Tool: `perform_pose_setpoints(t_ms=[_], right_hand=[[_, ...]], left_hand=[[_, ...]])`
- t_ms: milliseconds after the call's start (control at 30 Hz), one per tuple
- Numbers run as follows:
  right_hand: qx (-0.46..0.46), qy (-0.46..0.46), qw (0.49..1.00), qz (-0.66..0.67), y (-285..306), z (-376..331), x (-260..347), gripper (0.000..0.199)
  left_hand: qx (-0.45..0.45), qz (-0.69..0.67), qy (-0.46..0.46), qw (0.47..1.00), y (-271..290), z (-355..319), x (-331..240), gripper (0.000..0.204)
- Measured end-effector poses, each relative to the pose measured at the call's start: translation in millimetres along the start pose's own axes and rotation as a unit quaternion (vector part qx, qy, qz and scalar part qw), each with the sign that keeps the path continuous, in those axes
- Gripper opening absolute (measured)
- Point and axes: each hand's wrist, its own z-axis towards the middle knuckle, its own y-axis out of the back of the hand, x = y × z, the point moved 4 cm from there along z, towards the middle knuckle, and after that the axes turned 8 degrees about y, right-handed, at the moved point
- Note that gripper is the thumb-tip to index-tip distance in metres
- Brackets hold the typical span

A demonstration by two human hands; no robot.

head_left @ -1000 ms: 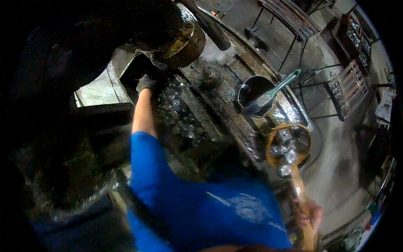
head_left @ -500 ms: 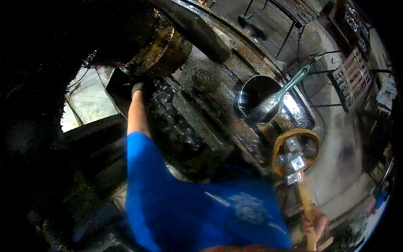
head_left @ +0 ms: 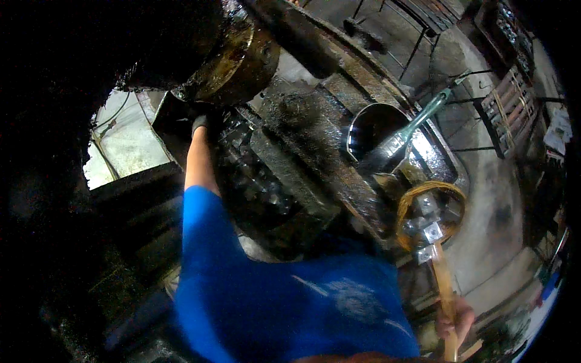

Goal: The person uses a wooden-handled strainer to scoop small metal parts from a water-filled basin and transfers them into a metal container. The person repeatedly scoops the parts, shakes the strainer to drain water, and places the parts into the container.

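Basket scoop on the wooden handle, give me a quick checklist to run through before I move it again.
1. Right hand closed around the wooden handle: ok.
2. Basket scoop level, metal pieces inside the rim: ok.
3. Scoop clear of the metal pot and ladle: ok, it sits beside them.
4. Left hand, gloved, clear of the greasy drum: not ok, it is right beneath it.
5. What the left grip holds: cannot tell, too dark.
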Motion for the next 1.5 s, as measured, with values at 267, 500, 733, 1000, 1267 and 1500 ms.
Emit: perform_pose_setpoints(t_ms=[267, 500, 733, 1000, 1267, 1500], right_hand=[[0.02, 0.034, 0.999, -0.002, -26, 9, 11, 0.065], [0.011, -0.06, 0.98, 0.191, 12, -1, -4, 0.069], [-0.025, -0.034, 0.994, 0.101, -4, 2, 1, 0.07], [0.011, -0.012, 0.998, 0.058, 13, 10, 1, 0.065], [0.087, 0.024, 0.996, 0.019, -3, 11, 14, 0.051], [0.106, 0.028, 0.994, -0.009, -11, 4, 17, 0.047]], left_hand=[[-0.011, -0.004, 0.013, 1.0, 7, -8, -4, 0.05], [-0.027, -0.028, 0.048, 0.998, 5, -6, 11, 0.045], [-0.102, -0.176, 0.03, 0.979, 9, -1, 33, 0.027], [0.005, -0.682, 0.075, 0.728, 40, -79, 16, 0.027], [0.171, -0.811, 0.021, 0.559, 51, -220, 7, 0.04], [0.194, -0.78, -0.039, 0.594, 92, -329, -2, 0.043]])
